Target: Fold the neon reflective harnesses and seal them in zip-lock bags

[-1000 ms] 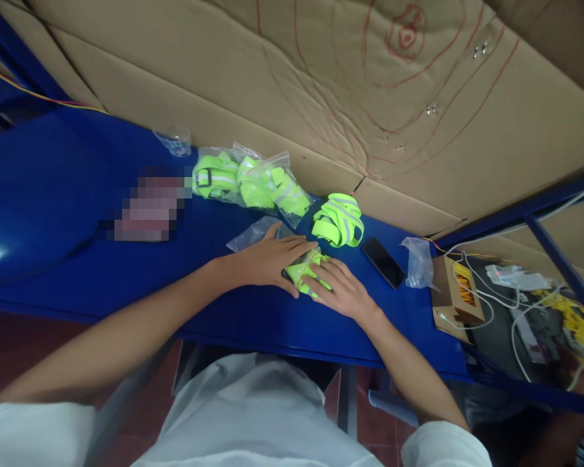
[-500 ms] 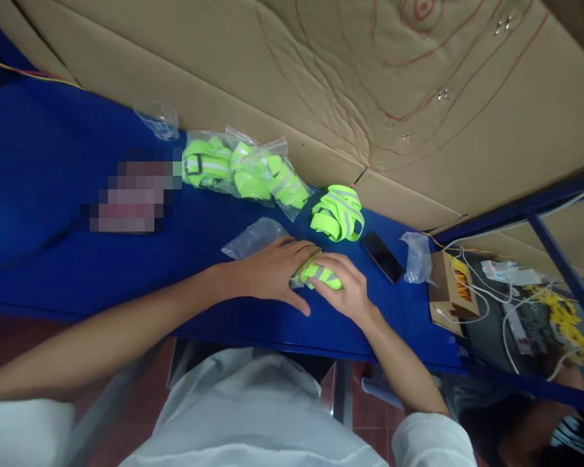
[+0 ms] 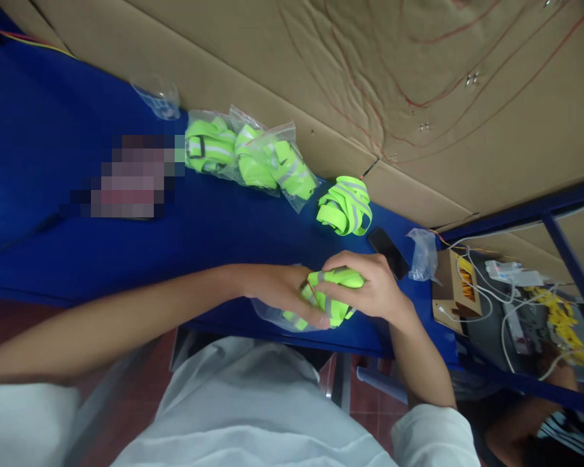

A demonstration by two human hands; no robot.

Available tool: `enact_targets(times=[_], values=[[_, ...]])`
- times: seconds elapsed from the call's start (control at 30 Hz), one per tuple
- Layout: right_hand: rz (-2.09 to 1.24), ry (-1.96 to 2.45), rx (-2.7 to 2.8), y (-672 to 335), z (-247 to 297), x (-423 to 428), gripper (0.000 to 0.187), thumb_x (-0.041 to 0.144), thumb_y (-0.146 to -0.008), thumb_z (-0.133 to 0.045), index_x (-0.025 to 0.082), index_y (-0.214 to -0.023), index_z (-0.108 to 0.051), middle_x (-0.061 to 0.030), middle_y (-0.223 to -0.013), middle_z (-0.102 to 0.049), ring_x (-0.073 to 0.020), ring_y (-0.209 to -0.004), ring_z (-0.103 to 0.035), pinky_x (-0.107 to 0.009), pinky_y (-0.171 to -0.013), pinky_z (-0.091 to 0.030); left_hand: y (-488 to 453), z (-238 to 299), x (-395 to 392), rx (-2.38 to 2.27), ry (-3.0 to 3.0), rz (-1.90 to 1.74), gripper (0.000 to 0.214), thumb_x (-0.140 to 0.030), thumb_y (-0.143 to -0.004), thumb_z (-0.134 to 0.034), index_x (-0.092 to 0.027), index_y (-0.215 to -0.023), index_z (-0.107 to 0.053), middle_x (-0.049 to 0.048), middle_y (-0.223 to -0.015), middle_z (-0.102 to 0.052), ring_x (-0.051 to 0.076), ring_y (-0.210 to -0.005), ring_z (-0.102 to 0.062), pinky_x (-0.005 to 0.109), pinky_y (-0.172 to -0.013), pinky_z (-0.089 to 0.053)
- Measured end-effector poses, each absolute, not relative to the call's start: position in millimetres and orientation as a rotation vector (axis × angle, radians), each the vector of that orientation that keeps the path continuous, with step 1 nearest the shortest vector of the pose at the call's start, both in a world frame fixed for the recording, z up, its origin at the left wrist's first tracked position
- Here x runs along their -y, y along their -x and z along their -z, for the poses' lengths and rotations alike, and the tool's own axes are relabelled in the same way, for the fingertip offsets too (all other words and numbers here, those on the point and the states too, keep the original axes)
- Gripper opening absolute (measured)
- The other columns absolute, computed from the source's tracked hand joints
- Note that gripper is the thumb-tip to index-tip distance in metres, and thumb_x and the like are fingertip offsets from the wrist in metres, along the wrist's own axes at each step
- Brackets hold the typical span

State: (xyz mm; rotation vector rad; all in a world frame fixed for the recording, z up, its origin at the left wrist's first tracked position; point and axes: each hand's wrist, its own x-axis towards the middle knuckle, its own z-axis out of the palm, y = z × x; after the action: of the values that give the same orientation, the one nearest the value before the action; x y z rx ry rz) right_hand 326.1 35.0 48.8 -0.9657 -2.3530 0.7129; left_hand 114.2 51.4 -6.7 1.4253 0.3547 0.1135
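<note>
My right hand (image 3: 370, 288) is closed around a folded neon-yellow reflective strap bundle (image 3: 333, 293), held just above the front edge of the blue table (image 3: 78, 246). My left hand (image 3: 282, 295) grips a clear plastic bag (image 3: 277, 316) beside it, and part of the bundle sits at the bag's mouth. Both hands meet over the table's near edge.
Several bagged neon straps (image 3: 253, 159) lie at the back by the cardboard wall (image 3: 321, 71), with a loose strap bundle (image 3: 345, 206) to their right. A black phone (image 3: 388, 250), a crumpled plastic bag (image 3: 423, 254) and a small cardboard box (image 3: 455, 292) with white cables stand at the right.
Both hands lifted the strap bundle off the table and drew it toward me. The clear bag that lay beside my left hand is now held in it, at the bundle.
</note>
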Motion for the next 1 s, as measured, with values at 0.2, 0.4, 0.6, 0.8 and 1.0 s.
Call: enact_targets(times=[0.2,0.4,0.6,0.8,1.0], values=[[-0.895,0.929,2.269,-329.4,-50.1,-40.2,0.014,0.037,-0.094,-0.075,0.023,-0.091,-0.073,0.0008,-0.081,-0.076,-0.0128,-0.066,-0.069,-0.024,-0.064,-0.055,-107.5,10.4,-55.0,-0.417,-1.386,-0.180,0.061,-0.076,-0.079,-0.072,-0.017,-0.072,-0.061,-0.0029,-0.061,-0.041,0.010,-0.058,-0.034,0.024,-0.051,-0.024],[-0.815,0.890,2.414,-344.6,-34.6,-22.4,0.054,0.053,-0.092,-0.073,0.024,-0.136,-0.061,-0.0156,-0.139,-0.061,-0.0306,-0.129,-0.062,-0.045,-0.103,-0.056,-112.0,24.7,-55.2,-0.571,-1.391,-0.176,0.069,-0.086,-0.079,-0.063,-0.017,-0.074,-0.058,-0.0025,-0.066,-0.043,0.011,-0.062,-0.037,0.023,-0.051,-0.025],[-0.864,1.018,2.205,-353.3,-19.0,-21.2,0.018,0.020,-0.094,-0.070,0.026,-0.110,-0.069,-0.0033,-0.104,-0.071,-0.0177,-0.091,-0.069,-0.031,-0.083,-0.057,-114.4,28.0,-52.7,-0.444,-1.321,-0.152,0.080,-0.077,-0.070,-0.079,-0.019,-0.122,-0.059,0.0058,-0.118,-0.065,0.022,-0.108,-0.060,0.024,-0.082,-0.049],[-0.703,1.357,1.899,-347.5,-8.0,-23.3,0.016,0.026,-0.089,-0.074,0.025,-0.104,-0.068,0.0000,-0.094,-0.073,-0.0159,-0.079,-0.067,-0.027,-0.072,-0.054,-117.3,27.4,-51.4,-0.630,-1.215,-0.331,0.074,-0.042,-0.064,-0.095,-0.019,-0.122,-0.054,0.0064,-0.114,-0.065,0.024,-0.107,-0.065,0.031,-0.084,-0.055],[-0.750,1.423,1.811,-345.9,-10.9,-20.2,0.014,0.028,-0.088,-0.075,0.025,-0.102,-0.071,0.0003,-0.094,-0.074,-0.0160,-0.079,-0.068,-0.027,-0.071,-0.054,-113.7,22.0,-55.0,-0.518,-1.218,-0.408,0.067,-0.041,-0.083,-0.081,-0.018,-0.139,-0.051,0.0065,-0.113,-0.067,0.018,-0.097,-0.066,0.029,-0.082,-0.051]])
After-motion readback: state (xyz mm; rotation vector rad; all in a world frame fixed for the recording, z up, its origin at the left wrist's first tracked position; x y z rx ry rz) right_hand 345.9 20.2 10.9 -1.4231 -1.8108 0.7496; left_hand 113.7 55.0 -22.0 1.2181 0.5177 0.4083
